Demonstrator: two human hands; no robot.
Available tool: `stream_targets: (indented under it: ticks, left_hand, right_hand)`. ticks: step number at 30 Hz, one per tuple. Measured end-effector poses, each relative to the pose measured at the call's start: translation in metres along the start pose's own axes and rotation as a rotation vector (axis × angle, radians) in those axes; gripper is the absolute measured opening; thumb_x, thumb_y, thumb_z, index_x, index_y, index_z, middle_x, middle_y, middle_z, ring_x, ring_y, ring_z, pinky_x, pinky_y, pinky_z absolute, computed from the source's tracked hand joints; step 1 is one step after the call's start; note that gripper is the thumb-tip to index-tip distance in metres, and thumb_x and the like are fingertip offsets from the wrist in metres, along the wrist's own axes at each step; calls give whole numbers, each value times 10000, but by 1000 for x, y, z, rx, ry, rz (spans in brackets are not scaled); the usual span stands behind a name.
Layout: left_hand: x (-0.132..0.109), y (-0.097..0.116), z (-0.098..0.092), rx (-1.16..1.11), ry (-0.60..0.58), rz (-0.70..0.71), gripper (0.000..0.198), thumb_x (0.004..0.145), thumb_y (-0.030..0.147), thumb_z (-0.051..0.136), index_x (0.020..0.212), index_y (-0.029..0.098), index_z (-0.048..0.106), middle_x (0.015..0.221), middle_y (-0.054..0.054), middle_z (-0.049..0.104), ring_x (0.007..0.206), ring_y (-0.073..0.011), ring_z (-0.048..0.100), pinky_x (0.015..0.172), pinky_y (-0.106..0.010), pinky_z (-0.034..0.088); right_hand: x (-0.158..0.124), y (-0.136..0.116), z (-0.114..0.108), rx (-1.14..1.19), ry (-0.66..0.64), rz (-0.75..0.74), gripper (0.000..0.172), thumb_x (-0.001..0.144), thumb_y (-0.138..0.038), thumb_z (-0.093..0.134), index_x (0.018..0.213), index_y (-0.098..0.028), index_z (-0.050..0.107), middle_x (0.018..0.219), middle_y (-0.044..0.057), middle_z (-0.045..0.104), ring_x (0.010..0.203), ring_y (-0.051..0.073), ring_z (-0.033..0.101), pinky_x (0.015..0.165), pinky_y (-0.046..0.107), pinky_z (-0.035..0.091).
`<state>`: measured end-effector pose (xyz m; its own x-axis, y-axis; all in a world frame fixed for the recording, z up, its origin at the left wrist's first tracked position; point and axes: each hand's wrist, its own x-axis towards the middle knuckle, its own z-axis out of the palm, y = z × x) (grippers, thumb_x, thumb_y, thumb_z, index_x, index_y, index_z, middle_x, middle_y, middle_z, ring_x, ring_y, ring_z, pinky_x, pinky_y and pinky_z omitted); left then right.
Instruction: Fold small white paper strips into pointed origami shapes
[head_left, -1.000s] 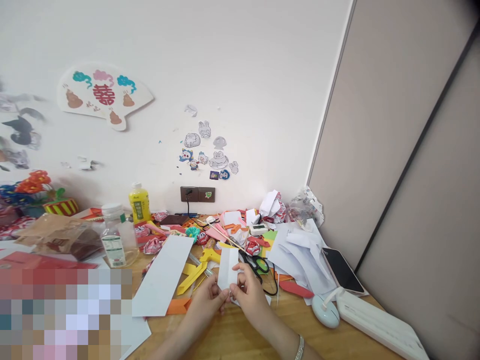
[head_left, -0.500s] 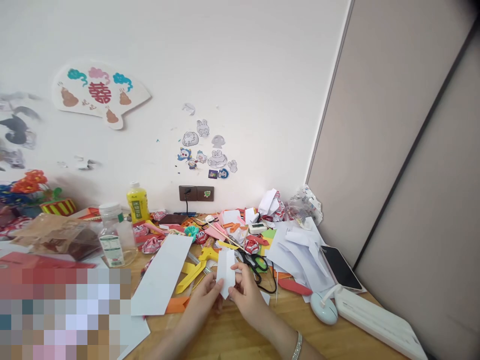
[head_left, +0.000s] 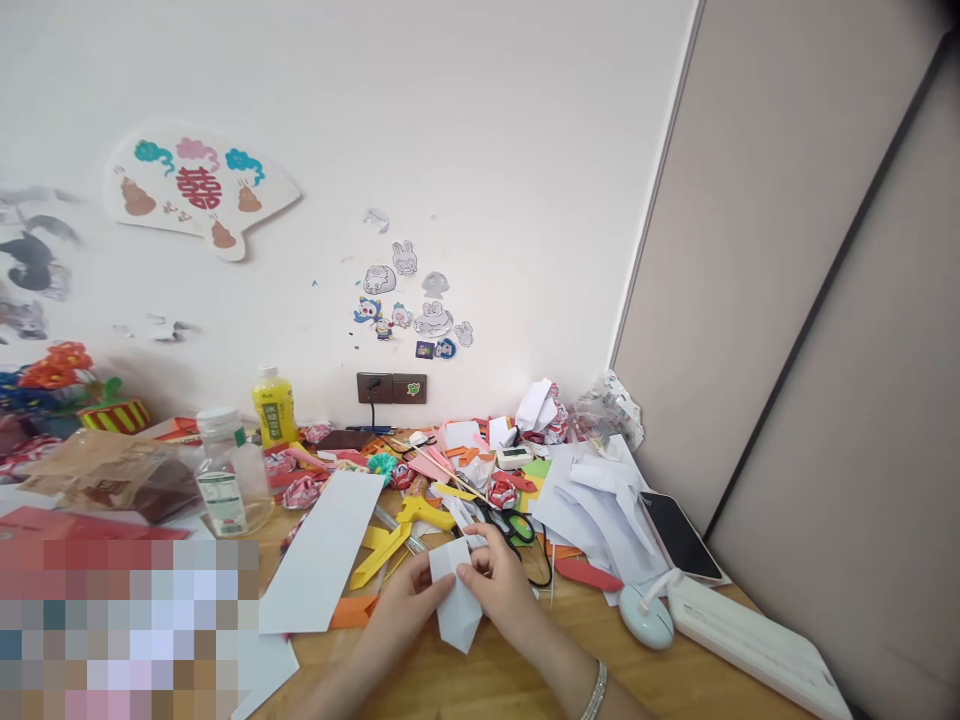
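Observation:
A small folded white paper (head_left: 457, 610) is held between my two hands over the front of the wooden table, its pointed end toward me. My left hand (head_left: 411, 597) pinches its left edge, thumb on top. My right hand (head_left: 495, 580) grips the upper right side, with the thumb pressed on the paper near the other thumb. Behind the hands lie a yellow glue gun (head_left: 424, 512) and black-handled scissors (head_left: 517, 527). A long white sheet (head_left: 324, 555) rests to the left of my left hand.
Clear jar (head_left: 223, 480) and yellow bottle (head_left: 274, 408) stand at the back left. White papers (head_left: 592, 510), a dark-screened tablet (head_left: 682, 535) and a white lamp (head_left: 750, 640) lie on the right. Coloured paper scraps and a stick cover the middle back.
The folded paper has moved down toward me, and its pointed end now extends below my fingers. Both thumbs have shifted to its upper part.

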<state>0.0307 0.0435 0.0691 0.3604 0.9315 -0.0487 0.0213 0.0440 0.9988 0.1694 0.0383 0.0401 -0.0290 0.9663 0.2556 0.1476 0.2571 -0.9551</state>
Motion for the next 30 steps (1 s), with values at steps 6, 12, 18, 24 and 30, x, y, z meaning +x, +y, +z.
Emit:
stream_targets:
  ticks: [6,12,18,24,30]
  left_hand:
    - [1,-3,-1,3,62,1,323,623,449,592,761,159,553,629,7,599,582,-164,560,487,-244,423]
    - [-3,0,2,23,-25,-54,301,593,449,620,638,178,497,538,27,572,519,-173,576,467,-271,459]
    - [-2,-4,1,-24,-23,-92,408,636,594,531,670,188,517,508,34,581,466,-174,582,467,-293,481]
    - [0,-6,-1,-70,-47,-102,419,615,589,576,671,177,530,507,31,590,477,-158,574,487,-279,483]
    - [1,-6,-1,9,-48,-38,476,581,635,563,649,165,526,529,36,572,472,-156,573,507,-288,488]
  right_hand:
    - [-4,-6,-1,-156,-24,-102,112,767,-208,463,860,-178,519,575,-36,490,526,115,473,483,201,346]
    - [-7,-14,-2,-391,65,-193,134,777,-194,461,816,-175,587,639,7,587,579,141,530,521,222,368]
    - [-8,-18,-4,-520,-21,-353,214,822,-169,424,878,-208,627,838,36,664,771,179,590,688,272,414]
    - [-8,-17,-4,-568,-15,-395,229,809,-143,440,871,-229,644,799,34,664,755,180,578,693,288,410]
    - [-11,-18,-5,-447,6,-351,207,771,-140,466,884,-201,628,849,31,650,813,171,568,749,271,407]
